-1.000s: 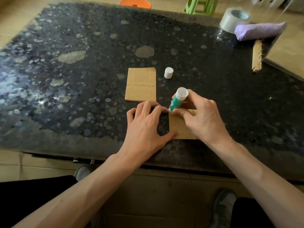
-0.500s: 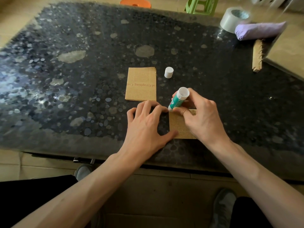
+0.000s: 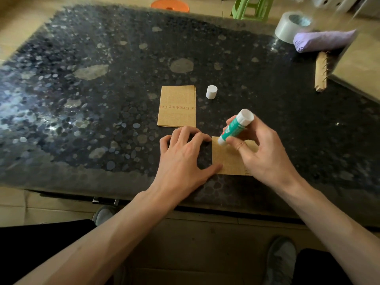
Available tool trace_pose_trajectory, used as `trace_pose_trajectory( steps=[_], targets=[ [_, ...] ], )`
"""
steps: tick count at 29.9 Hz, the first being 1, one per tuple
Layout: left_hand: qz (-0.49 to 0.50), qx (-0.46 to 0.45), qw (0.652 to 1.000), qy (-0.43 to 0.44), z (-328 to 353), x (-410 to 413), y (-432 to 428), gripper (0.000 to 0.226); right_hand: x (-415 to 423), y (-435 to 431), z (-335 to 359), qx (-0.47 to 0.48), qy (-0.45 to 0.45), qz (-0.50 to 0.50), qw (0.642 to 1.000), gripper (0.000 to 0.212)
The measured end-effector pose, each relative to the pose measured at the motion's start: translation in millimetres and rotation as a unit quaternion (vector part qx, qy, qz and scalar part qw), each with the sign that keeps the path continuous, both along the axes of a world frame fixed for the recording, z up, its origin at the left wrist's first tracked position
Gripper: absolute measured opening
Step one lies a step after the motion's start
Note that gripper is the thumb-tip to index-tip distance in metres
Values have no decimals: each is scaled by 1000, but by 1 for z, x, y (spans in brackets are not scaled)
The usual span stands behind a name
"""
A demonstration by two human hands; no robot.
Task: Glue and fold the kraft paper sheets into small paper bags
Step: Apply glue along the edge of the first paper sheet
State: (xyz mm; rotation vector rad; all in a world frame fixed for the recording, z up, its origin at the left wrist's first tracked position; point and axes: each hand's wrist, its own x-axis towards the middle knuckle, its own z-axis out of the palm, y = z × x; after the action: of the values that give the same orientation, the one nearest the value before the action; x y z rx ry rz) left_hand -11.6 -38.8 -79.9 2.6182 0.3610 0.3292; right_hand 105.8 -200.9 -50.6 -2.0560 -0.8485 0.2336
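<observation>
A small folded kraft sheet (image 3: 227,159) lies near the front edge of the dark pebble-patterned table (image 3: 102,99). My right hand (image 3: 265,149) grips a green and white glue stick (image 3: 236,126), tilted, its lower tip touching the sheet's top left corner. My left hand (image 3: 183,159) rests on the table just left of the sheet, fingers bent, thumb tip pressing the sheet's lower left corner. A stack of kraft sheets with red print (image 3: 177,106) lies behind my left hand. The white glue cap (image 3: 211,92) stands upright beside the stack.
At the back right are a roll of clear tape (image 3: 292,26), a purple folded bundle (image 3: 322,41), a folded kraft strip (image 3: 320,75) and a brown board's edge (image 3: 362,64). An orange stool (image 3: 170,5) and a green stool (image 3: 253,7) stand behind the table.
My right hand has shifted slightly right and lifted the glue stick's upper end, so more of the sheet shows. My left hand has stayed in place.
</observation>
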Motion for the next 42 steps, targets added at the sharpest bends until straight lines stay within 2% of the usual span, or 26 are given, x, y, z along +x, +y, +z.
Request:
trace_pose_trajectory(
  steps=[3, 8, 14, 20, 27, 42],
  targets=[
    [1, 0, 1000, -2, -1, 1, 1, 63, -4, -3, -2, -53, -20, 20, 998, 30],
    [-3, 0, 1000, -4, -1, 0, 1, 63, -6, -4, 1, -72, -32, 40, 996, 30],
    [-7, -3, 1000, -1, 0, 0, 1, 62, -5, -1, 1, -47, -69, 27, 996, 36],
    [-8, 2, 1000, 2, 0, 1, 3, 63, -4, -1, -1, -41, -63, 5, 997, 39],
    [-5, 9, 1000, -4, -2, 1, 2, 61, 0, -3, 0, -45, -39, 26, 998, 27],
    [-6, 7, 1000, -2, -4, 1, 2, 61, 1, 7, -7, -22, -74, -2, 997, 28]
  ],
)
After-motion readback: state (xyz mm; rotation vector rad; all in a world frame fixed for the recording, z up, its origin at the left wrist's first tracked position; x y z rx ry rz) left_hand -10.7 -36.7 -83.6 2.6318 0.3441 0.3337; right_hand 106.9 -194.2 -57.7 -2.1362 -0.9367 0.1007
